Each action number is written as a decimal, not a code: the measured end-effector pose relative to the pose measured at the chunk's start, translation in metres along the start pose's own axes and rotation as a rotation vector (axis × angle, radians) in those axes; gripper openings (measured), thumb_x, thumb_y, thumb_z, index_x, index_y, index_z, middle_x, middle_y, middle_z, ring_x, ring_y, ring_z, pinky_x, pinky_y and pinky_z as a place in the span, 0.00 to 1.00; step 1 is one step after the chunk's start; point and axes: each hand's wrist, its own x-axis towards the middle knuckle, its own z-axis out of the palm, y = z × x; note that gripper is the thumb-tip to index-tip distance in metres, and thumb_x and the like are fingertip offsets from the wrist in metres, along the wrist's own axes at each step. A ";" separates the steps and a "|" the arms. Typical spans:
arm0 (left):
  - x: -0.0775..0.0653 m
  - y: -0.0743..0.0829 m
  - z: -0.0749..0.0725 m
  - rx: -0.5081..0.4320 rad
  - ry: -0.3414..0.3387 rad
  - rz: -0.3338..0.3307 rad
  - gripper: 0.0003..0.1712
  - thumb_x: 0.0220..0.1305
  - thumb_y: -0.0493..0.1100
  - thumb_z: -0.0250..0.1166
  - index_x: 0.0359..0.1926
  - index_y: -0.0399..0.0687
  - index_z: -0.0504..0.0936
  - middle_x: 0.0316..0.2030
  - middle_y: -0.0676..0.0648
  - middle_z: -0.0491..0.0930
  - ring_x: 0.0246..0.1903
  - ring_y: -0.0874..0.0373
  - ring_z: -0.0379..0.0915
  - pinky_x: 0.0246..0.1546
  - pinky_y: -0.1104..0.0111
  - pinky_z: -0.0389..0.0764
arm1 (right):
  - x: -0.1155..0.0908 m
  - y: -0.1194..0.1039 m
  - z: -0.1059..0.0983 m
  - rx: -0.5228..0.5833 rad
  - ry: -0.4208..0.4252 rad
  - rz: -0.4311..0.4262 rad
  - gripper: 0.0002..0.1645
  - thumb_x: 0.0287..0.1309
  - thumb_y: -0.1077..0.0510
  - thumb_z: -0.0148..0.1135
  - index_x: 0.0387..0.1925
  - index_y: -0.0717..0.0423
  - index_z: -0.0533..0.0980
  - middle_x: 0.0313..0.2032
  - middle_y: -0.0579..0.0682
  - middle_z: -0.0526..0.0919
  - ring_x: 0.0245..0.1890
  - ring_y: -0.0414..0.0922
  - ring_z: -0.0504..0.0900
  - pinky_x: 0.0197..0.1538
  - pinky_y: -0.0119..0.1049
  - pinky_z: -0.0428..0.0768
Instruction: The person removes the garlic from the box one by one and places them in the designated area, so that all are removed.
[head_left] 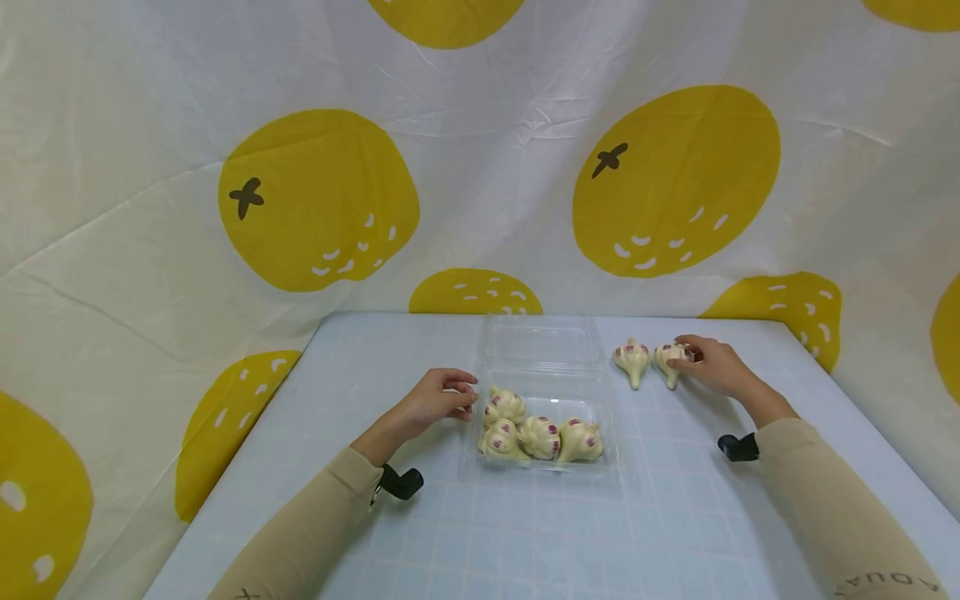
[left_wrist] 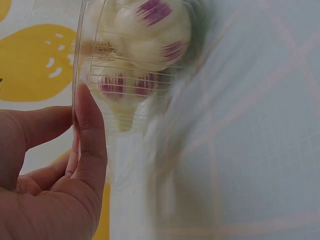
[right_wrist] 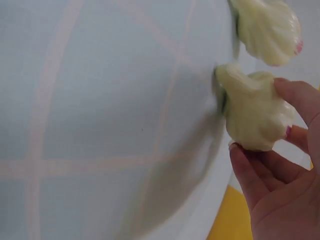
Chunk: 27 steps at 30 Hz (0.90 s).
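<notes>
My left hand (head_left: 437, 397) pinches the left rim of a clear plastic clamshell box (head_left: 611, 454) between thumb and fingers. The box lies open with its lid (head_left: 542, 342) folded back. Several cream garlic bulbs (head_left: 539, 437) with purple streaks fill its front and left side. In the left wrist view, two of these bulbs (left_wrist: 150, 35) show through the ribbed wall. Over at the right, my right hand (head_left: 718, 365) grips another garlic bulb (right_wrist: 255, 115) by its sides, thumb and fingers around it. A second loose garlic bulb (head_left: 632, 358) lies just left of that one.
The table wears a pale blue checked cloth (head_left: 525, 542). Behind it and along the sides hangs a white curtain (head_left: 487, 167) with big yellow fruit prints. A dark wrist camera (head_left: 401, 482) sits at the left cuff, another dark camera (head_left: 738, 447) at the right cuff.
</notes>
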 end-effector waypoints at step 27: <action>-0.002 0.002 0.000 0.003 -0.006 0.005 0.25 0.71 0.33 0.65 0.64 0.25 0.72 0.38 0.42 0.79 0.32 0.56 0.79 0.38 0.64 0.88 | 0.005 0.006 0.009 0.043 -0.012 0.051 0.50 0.69 0.52 0.64 0.75 0.75 0.48 0.62 0.80 0.66 0.61 0.74 0.69 0.64 0.70 0.68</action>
